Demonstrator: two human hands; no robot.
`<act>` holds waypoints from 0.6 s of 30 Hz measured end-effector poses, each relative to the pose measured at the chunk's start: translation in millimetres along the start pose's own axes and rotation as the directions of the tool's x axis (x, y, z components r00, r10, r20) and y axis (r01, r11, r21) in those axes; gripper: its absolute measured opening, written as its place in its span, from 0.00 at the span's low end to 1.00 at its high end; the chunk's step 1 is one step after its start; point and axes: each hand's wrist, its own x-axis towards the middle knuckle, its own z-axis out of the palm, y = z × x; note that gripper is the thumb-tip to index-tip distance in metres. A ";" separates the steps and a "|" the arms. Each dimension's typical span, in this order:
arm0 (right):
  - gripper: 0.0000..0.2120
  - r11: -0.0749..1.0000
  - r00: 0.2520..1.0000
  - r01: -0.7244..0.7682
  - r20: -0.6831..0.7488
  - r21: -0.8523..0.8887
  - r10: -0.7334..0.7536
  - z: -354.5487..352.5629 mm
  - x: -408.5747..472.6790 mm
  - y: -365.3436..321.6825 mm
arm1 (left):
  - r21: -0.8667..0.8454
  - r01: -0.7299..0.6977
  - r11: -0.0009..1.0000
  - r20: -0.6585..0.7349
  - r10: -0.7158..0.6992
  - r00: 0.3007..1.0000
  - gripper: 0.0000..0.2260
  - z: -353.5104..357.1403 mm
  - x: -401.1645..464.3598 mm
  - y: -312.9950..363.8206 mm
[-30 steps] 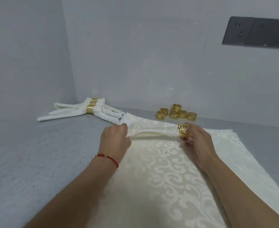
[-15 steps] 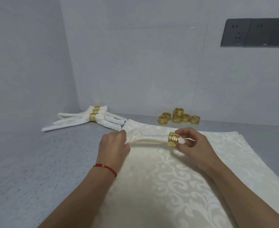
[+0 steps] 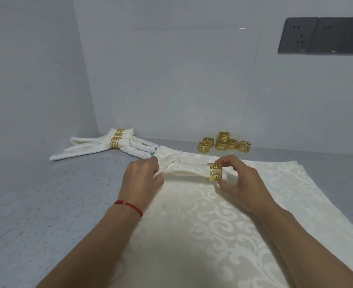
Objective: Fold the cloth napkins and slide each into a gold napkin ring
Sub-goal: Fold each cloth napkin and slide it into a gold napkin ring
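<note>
Countertop [image 3: 46,204]: rolled napkin [image 3: 189,169] through ring [image 3: 215,172]

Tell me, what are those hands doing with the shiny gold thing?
A person is putting a rolled napkin into a gold ring. The left hand grips one end of the roll, and the right hand pinches the ring, which sits around the roll near its other end. They work above a flat patterned cloth on a grey table. Finished napkins in rings lie at the back left, and spare rings wait by the wall.
</note>
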 end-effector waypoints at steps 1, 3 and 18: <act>0.21 0.999 1.000 -0.002 -0.010 0.047 0.003 0.4 -0.1 -1.6 | -0.011 -0.007 1.000 0.004 0.007 1.000 0.10 0.0 -0.6 -0.6; 0.21 0.992 1.000 -0.011 -0.003 0.129 0.011 -1.4 0.3 -5.2 | -0.006 -0.004 1.000 0.026 0.004 1.000 0.10 0.2 -0.7 -1.9; 0.17 0.903 0.960 0.276 0.137 -0.329 -0.244 23.9 2.7 -29.5 | 0.098 -0.252 0.963 0.026 0.250 0.968 0.24 -0.2 -7.3 26.8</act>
